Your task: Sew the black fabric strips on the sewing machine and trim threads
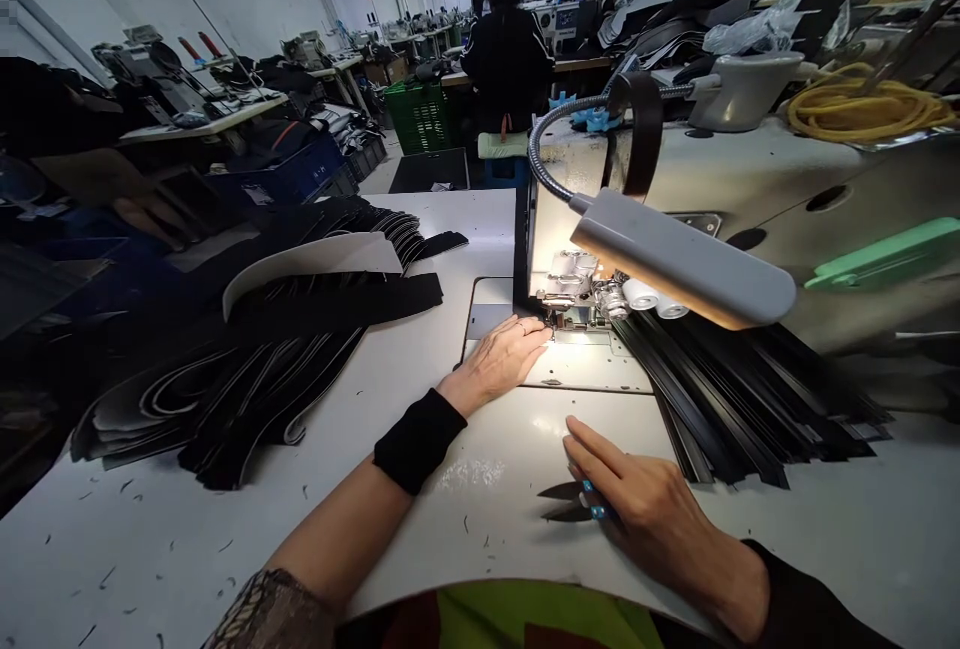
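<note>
My left hand (504,357) lies at the needle area of a sewing machine (757,189), its fingertips beside the lit presser foot (556,317). A black strip (525,259) runs along the machine bed to that spot; whether my fingers press it cannot be made out. Lower right, my right hand (637,489) is closed around small black scissors (566,502), whose parted blades point left above the white table. Two of its fingers stretch forward. On the left lie stacked black fabric pieces (337,304); right of the foot, a bundle of black strips (750,409).
A grey lamp (682,259) on a bendable neck hangs over the machine bed. Thread clippings dot the white table (420,569). Further back, a person in black (508,54) sits near a green crate (418,117). A blue bin (277,174) stands at the left.
</note>
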`<state>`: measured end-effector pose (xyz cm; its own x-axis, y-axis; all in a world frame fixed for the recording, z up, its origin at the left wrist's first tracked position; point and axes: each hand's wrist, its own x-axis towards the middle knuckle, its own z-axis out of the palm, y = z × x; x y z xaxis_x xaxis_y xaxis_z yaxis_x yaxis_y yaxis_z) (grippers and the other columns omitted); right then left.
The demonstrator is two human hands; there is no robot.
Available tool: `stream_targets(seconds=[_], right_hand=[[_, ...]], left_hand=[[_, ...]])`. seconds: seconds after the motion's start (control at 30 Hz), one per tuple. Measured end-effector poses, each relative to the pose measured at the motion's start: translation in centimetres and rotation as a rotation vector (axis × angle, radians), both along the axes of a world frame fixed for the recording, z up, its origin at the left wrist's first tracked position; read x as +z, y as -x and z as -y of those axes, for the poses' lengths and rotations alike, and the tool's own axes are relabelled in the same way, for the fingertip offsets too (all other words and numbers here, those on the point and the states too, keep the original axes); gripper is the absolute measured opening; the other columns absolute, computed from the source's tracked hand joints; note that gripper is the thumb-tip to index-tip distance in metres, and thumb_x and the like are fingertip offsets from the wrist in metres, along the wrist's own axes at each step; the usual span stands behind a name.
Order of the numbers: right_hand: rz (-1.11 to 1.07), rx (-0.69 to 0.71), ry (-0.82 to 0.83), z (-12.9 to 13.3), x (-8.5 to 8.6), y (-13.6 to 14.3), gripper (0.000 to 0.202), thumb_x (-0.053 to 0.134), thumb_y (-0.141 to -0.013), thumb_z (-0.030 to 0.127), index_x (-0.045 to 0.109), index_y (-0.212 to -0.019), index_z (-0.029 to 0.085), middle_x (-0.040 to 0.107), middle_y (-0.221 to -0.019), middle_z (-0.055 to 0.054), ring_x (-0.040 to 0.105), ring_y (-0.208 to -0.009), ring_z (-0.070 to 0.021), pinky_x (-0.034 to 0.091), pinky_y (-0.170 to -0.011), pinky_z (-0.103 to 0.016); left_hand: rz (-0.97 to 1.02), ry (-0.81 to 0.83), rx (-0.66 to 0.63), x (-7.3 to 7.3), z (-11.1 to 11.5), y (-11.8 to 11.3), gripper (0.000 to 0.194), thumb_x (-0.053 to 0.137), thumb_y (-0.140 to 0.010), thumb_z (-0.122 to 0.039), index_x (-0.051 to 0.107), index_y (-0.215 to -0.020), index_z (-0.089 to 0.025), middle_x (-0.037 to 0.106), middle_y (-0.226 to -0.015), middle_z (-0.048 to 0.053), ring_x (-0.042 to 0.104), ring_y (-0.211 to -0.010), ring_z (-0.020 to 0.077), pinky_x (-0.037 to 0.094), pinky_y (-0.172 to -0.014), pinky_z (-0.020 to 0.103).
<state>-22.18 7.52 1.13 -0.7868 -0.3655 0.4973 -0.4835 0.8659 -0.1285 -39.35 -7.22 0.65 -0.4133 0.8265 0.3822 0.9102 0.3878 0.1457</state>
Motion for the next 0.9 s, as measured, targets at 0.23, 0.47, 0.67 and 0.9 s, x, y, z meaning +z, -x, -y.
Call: stream_targets(seconds=[0.23,0.47,0.67,0.9], right_hand=[[0.000,0.012,0.017,0.1,0.1,-0.1,0.037,0.027,-0.089,0.008,0.063,-0.098,0.006,0.061,-0.110,-0.016,0.063,-0.054,-0.0118,0.045,-0.041,-0.022],[-0.001,0.011,0.014,0.0,-0.4,-0.1,0.036,0.029,-0.085,0.005,0.062,-0.099,0.007,0.061,-0.111,-0.016,0.064,-0.056,-0.0133,0.045,-0.040,-0.023],[-0.007,0.002,0.014,0.1,-0.5,-0.3,0.034,0.031,-0.087,0.008,0.061,-0.103,0.008,0.061,-0.112,-0.015,0.061,-0.051,-0.0122,0.045,-0.040,-0.025],[-0.029,0.021,0.040,0.2,-0.3,0.3,0.032,0.030,-0.089,0.011,0.060,-0.101,0.010,0.064,-0.107,-0.014,0.063,-0.054,-0.0137,0.047,-0.042,-0.025]], left_hand=[[-0.001,-0.006,0.007,0.0,-0.1,0.0,0.028,0.037,-0.091,-0.019,0.058,-0.107,-0.013,0.061,-0.109,0.009,0.055,-0.105,0.0170,0.040,-0.098,0.030],[0.103,-0.016,0.020,0.3,0.0,0.1,0.024,0.040,-0.089,-0.020,0.059,-0.102,-0.015,0.062,-0.106,0.008,0.055,-0.103,0.0186,0.042,-0.095,0.031],[0.340,-0.102,0.065,0.8,0.1,0.1,0.017,0.046,-0.083,-0.020,0.057,-0.070,-0.018,0.062,-0.078,0.002,0.059,-0.077,0.0147,0.045,-0.072,0.025],[0.337,-0.142,0.086,0.1,0.3,1.0,0.018,0.042,-0.084,-0.017,0.059,-0.081,-0.018,0.063,-0.083,0.002,0.059,-0.084,0.0148,0.045,-0.080,0.025]])
